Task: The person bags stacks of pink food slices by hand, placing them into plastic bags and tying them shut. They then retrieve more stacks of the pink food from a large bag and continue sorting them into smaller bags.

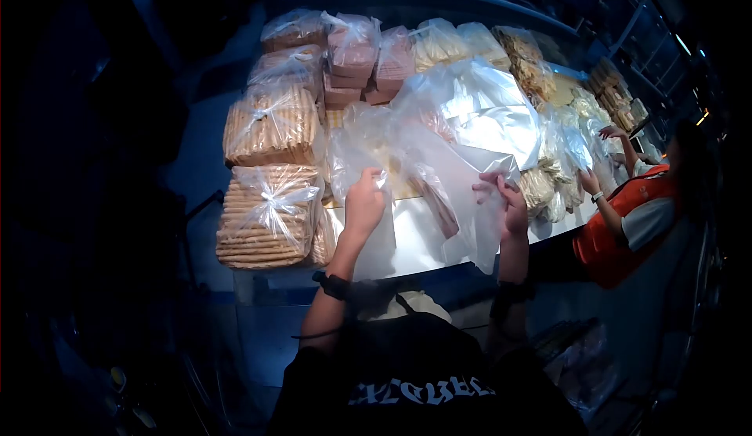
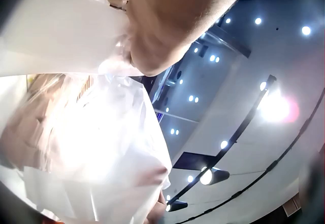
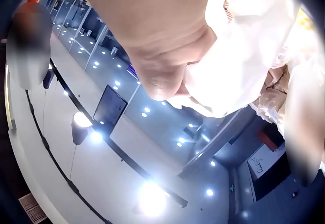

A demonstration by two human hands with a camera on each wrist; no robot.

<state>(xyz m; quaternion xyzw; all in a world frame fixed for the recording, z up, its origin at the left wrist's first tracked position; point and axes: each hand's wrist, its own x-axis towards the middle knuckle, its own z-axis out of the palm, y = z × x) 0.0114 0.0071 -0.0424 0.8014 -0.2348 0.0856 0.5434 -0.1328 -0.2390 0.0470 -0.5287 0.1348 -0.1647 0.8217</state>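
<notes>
My left hand (image 1: 365,203), fingers curled, pinches the edge of a thin, translucent plastic bag (image 1: 478,209) over the front of the table. On the right, my other hand (image 1: 513,207) grips the same sheet of plastic near its corner, with the fingers partly seen through it. The bag spreads between both hands; glare whitens it in the left wrist view, where the plastic (image 2: 117,137) hangs below the hand. In the right wrist view, thumb and fingers close on the bright white plastic (image 3: 238,66). Behind it lies a large shiny plastic pile (image 1: 493,111).
Bagged stacks of tan sticks (image 1: 266,217) with knotted tops stand at the left table edge. Bagged pink blocks (image 1: 352,48) and pale bundles (image 1: 439,42) line the back. At the right, a person in an orange vest (image 1: 627,217) reaches over more bags.
</notes>
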